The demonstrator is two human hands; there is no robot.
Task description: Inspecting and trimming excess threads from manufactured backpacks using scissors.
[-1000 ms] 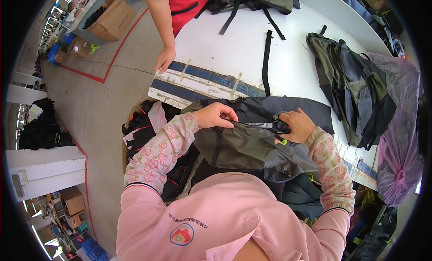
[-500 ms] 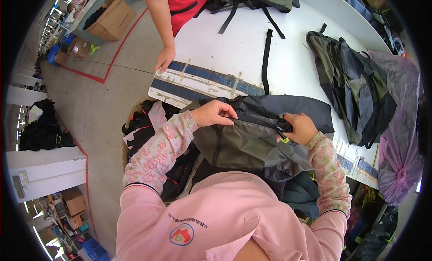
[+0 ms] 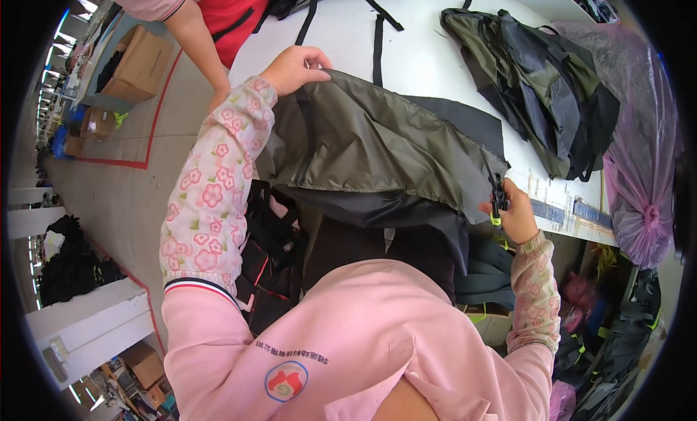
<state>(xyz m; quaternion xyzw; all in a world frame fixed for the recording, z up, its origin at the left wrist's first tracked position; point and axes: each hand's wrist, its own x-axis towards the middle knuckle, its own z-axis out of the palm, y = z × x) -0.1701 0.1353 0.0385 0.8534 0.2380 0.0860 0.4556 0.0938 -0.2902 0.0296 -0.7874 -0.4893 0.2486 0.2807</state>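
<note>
A backpack-like bag (image 3: 370, 141) of olive and black fabric is stretched between my hands at the table's near edge. My left hand (image 3: 296, 69) pinches the bag's upper left corner, thumb against fingers. On the right, my right hand (image 3: 517, 212) is closed around what look like black thread snips (image 3: 499, 194) with a yellow-green end, right by the bag's right edge. The bag's lower black part hangs off the table in front of me. Whether my right fingers also hold fabric is hidden.
Another olive and black bag (image 3: 537, 94) lies on the white table (image 3: 421, 58) at the right. A co-worker's arm (image 3: 196, 47) reaches in at the far left, beside red fabric (image 3: 236, 14). Dark pieces (image 3: 272, 254) sit below left; a purple plastic sack (image 3: 646, 210) hangs right.
My left hand has moved up and left along with the bag's corner. My right hand has shifted right and slightly lower with the snips. The fabric is now spread wider.
</note>
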